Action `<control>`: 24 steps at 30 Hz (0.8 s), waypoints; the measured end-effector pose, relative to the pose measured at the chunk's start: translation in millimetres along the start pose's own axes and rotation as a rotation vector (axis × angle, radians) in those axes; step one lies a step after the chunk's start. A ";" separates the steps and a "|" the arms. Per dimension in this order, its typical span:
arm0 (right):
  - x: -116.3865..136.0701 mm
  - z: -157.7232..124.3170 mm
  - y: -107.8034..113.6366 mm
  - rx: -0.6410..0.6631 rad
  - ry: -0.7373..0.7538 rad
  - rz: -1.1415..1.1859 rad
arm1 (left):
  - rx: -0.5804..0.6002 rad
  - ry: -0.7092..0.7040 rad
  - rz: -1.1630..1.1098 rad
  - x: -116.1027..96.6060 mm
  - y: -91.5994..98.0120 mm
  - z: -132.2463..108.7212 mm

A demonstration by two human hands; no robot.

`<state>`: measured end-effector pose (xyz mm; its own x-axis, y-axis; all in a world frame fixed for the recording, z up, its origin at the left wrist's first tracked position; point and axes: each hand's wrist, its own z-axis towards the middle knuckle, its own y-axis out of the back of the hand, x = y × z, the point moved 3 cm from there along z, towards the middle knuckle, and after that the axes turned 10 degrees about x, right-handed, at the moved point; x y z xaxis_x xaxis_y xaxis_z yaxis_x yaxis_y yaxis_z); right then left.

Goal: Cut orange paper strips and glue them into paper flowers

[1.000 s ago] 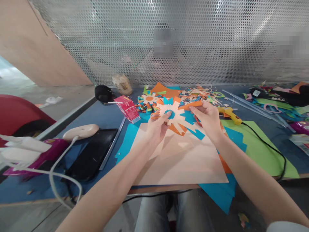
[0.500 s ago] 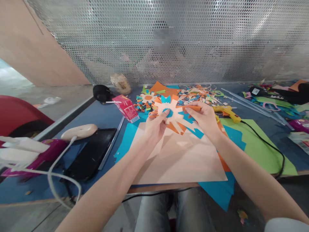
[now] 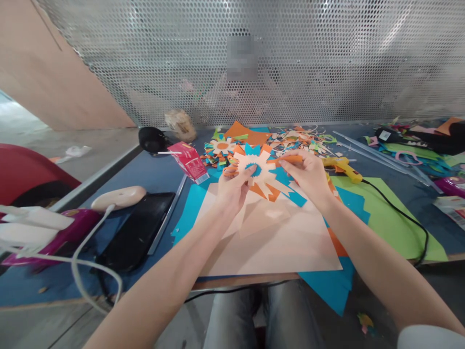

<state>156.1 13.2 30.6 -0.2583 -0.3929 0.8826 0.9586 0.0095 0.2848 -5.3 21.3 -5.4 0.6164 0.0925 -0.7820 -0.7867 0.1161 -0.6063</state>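
Note:
My left hand (image 3: 234, 186) grips a paper rosette (image 3: 264, 175) by its left side, thumb pressed at the blue centre. Pale petals with orange and blue strips radiate from it, and two pale-and-blue tails hang at its lower right. Between the thumb and fingers of my right hand (image 3: 307, 172) is an orange paper strip (image 3: 290, 159), whose left end meets the rosette's right edge. Whether it is fixed there I cannot tell. Beneath both hands lies a large pale sheet (image 3: 269, 252) with a smaller pale piece on it.
A yellow glue gun (image 3: 343, 169) lies right, its black cord crossing a green sheet (image 3: 392, 218). Behind are paper scraps (image 3: 301, 140) and another paper flower (image 3: 222, 146). At left stand a pink drink carton (image 3: 189, 162), a black phone (image 3: 138, 232) and a power strip with chargers (image 3: 39, 225).
The rosette has tilted slightly in my left hand. My right hand stays at its right edge, with the orange strip still pinched and shifted only a little.

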 end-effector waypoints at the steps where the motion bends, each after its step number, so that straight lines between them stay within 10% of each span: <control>1: 0.1 -0.1 0.2 -0.001 0.006 -0.009 | 0.009 -0.003 0.007 0.0 -0.4 -0.3; 24: 1.6 -0.3 -5.9 0.096 0.035 0.095 | 0.021 -0.015 -0.005 -3.4 -6.4 -4.2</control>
<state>150.0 12.2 30.2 -0.1614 -0.4176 0.8942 0.9621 0.1350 0.2367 -2.5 16.1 0.5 0.6206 0.1068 -0.7768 -0.7830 0.1378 -0.6066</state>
